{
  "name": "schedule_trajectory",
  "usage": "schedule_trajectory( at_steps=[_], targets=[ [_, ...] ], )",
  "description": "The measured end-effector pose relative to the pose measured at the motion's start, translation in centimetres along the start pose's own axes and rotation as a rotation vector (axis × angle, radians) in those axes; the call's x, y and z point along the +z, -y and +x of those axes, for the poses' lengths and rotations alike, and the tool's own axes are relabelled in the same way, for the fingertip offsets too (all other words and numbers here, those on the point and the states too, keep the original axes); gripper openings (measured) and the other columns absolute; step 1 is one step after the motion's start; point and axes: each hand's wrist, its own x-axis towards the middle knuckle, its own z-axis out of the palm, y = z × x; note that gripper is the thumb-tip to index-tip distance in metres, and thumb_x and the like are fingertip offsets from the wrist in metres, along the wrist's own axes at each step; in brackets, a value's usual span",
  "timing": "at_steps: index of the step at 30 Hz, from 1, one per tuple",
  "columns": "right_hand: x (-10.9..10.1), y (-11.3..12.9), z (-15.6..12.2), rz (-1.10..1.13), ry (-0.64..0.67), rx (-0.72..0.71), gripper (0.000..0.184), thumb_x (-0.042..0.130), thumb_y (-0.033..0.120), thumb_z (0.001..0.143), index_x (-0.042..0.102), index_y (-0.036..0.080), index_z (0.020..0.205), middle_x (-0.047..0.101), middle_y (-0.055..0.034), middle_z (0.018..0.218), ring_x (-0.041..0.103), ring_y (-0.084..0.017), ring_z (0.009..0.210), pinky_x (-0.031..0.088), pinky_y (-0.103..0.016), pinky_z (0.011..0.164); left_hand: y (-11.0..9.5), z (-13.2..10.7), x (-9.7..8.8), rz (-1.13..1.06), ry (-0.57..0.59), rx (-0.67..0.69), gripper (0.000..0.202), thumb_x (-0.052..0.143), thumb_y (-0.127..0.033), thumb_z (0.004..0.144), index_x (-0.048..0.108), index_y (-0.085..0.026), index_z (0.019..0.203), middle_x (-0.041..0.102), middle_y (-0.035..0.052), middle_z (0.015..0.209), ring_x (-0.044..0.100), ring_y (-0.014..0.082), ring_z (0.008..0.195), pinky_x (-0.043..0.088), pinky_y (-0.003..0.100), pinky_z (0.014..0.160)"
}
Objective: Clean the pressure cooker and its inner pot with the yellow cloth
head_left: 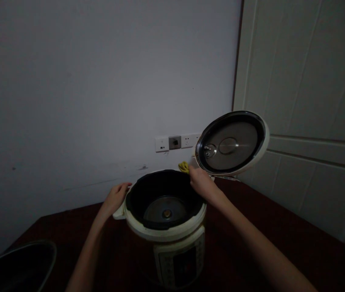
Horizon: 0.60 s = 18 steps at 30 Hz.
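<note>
One cream-coloured electric cooker [172, 237] on a dark red tabletop [251, 227], mouth uncovered. Inside, a dark well [151, 186] with a round plate [154, 209] at the bottom and a small brownish button [167, 213] at its middle. At the cooker's left side, just by the side handle [119, 213], the left hand [117, 197], fingers together and slightly bent; cannot tell whether gripping or merely resting there. At the far right of the opening, the right hand [201, 182], closed around a yellow cloth [184, 166] poking out past the fingers. Just above that hand, the lid [236, 142], raised and tilted, metal underside showing. On the cooker's front, a control panel [184, 259], too dim to read. At lower left, part of a dark round vessel [17, 263]. Behind, a pale wall [99, 101] with a row of sockets [186, 140]; to the right, a panelled door [285, 81].
</note>
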Motion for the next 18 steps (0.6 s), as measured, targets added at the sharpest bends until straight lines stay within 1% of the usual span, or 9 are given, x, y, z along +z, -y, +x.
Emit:
schedule_trajectory(
  at_steps=[4, 7, 10, 12, 15, 17, 18],
  targets=[
    [-0.2, -0.3, -0.8, 0.017, -0.015, 0.014, 0.034, 0.035, -0.001, 0.082, 0.051, 0.005, 0.111, 0.065, -0.0172, 0.097, 0.063, -0.026, 0.092, 0.042, -0.03, 0.073, 0.1, 0.0, 0.1, -0.021, 0.009, 0.003, 0.052, 0.04, -0.05, 0.072, 0.067, -0.013, 0.097, 0.071, 0.015, 0.104, 0.065, 0.0275, 0.1, 0.048, 0.038, 0.088],
    [-0.6, -0.6, -0.8, 0.051, -0.019, 0.019, 0.03, 0.034, 0.001, 0.084, 0.053, 0.007, 0.107, 0.066, -0.0164, 0.095, 0.064, -0.026, 0.092, 0.041, -0.03, 0.071, 0.3, 0.0, 0.1, -0.038, -0.002, -0.001, 0.056, 0.041, -0.053, 0.072, 0.067, -0.012, 0.099, 0.07, 0.0147, 0.107, 0.064, 0.0284, 0.102, 0.049, 0.039, 0.087],
    [-1.2, -0.7, -1.4, 0.085, -0.012, 0.027, 0.028, 0.037, 0.001, 0.082, 0.054, 0.009, 0.102, 0.066, -0.0153, 0.094, 0.064, -0.026, 0.091, 0.041, -0.029, 0.072, 0.3, 0.1, 0.1, -0.036, 0.002, -0.004, 0.056, 0.04, -0.054, 0.073, 0.068, -0.013, 0.099, 0.071, 0.0133, 0.105, 0.065, 0.028, 0.101, 0.049, 0.038, 0.087],
    [-1.4, -0.6, -2.7, 0.112, -0.036, 0.026, 0.029, 0.038, 0.0, 0.079, 0.055, 0.009, 0.1, 0.066, -0.0154, 0.095, 0.064, -0.026, 0.092, 0.042, -0.029, 0.073, 0.2, 0.1, 0.1, -0.023, 0.013, -0.002, 0.057, 0.04, -0.055, 0.073, 0.068, -0.013, 0.099, 0.071, 0.0132, 0.105, 0.065, 0.0279, 0.1, 0.049, 0.037, 0.087],
    [-1.5, -0.6, -6.0, 0.184, -0.083, 0.013, 0.039, 0.037, -0.002, 0.075, 0.053, 0.01, 0.108, 0.067, -0.0144, 0.098, 0.065, -0.025, 0.091, 0.044, -0.03, 0.072, -0.2, -0.1, 0.1, -0.005, 0.012, 0.014, 0.056, 0.04, -0.055, 0.071, 0.069, -0.013, 0.095, 0.071, 0.0133, 0.103, 0.065, 0.0282, 0.1, 0.048, 0.037, 0.089],
    [-1.6, -1.1, -8.4, 0.24, -0.097, 0.0, 0.042, 0.036, 0.0, 0.075, 0.053, 0.013, 0.111, 0.068, -0.0118, 0.095, 0.067, -0.024, 0.086, 0.046, -0.03, 0.07, -0.5, -0.3, 0.1, 0.011, -0.01, 0.03, 0.054, 0.041, -0.054, 0.071, 0.07, -0.014, 0.091, 0.072, 0.0122, 0.101, 0.065, 0.0279, 0.099, 0.048, 0.037, 0.089],
    [-1.9, -1.4, -9.4, 0.273, -0.103, -0.011, 0.04, 0.036, 0.001, 0.076, 0.054, 0.016, 0.109, 0.069, -0.0102, 0.093, 0.067, -0.023, 0.083, 0.047, -0.029, 0.069, -0.7, -0.3, 0.1, 0.023, -0.023, 0.034, 0.052, 0.041, -0.053, 0.071, 0.071, -0.015, 0.089, 0.072, 0.0114, 0.1, 0.065, 0.0277, 0.098, 0.048, 0.036, 0.088]
  ],
)
